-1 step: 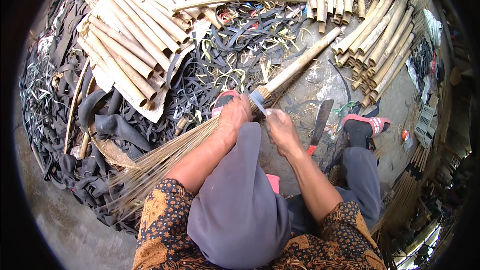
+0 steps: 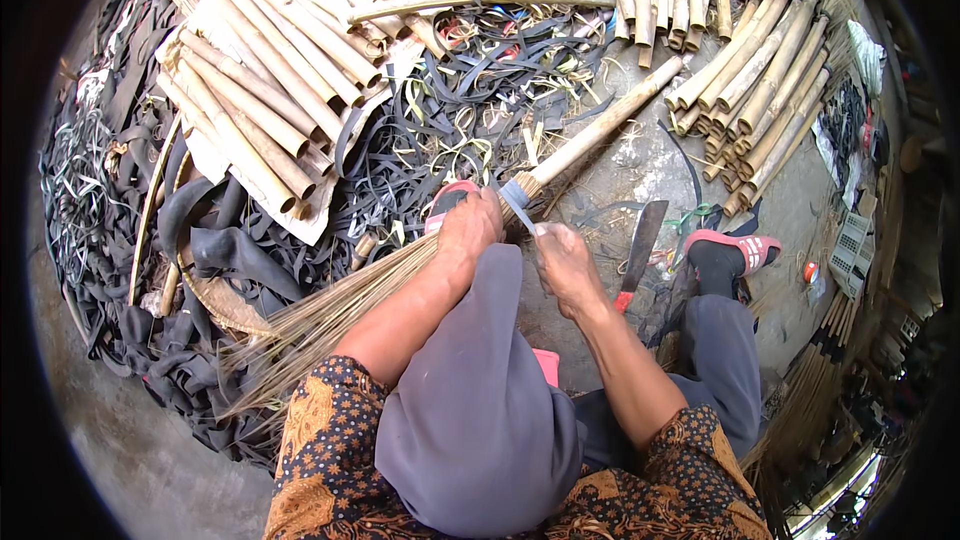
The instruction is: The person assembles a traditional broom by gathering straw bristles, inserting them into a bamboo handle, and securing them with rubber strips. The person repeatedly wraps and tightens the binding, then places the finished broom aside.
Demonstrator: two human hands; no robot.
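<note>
A stick broom lies slantwise before me, its bamboo handle (image 2: 605,122) pointing to the far right and its thin sticks (image 2: 330,305) fanning out to the near left. A grey rubber strip (image 2: 514,195) is wound around the joint between them. My left hand (image 2: 470,228) is closed around the sticks just below this binding. Pinched in my right hand (image 2: 562,258) is the strip's loose end, stretched tight from the joint. To the right of that hand, a machete (image 2: 643,248) with a red handle rests on the floor. My grey-clothed knee rises between my forearms.
Cut bamboo tubes (image 2: 265,90) lie piled at the far left, with another stack (image 2: 755,90) at the far right. Black rubber scraps (image 2: 240,260) cover the left side. A grey plastic basket (image 2: 852,245) stands at the right, near my sandalled foot (image 2: 730,252).
The fanned sticks, blurred before, now look sharp. My right hand has shifted very slightly, still pulling the strip; my left hand keeps its place.
</note>
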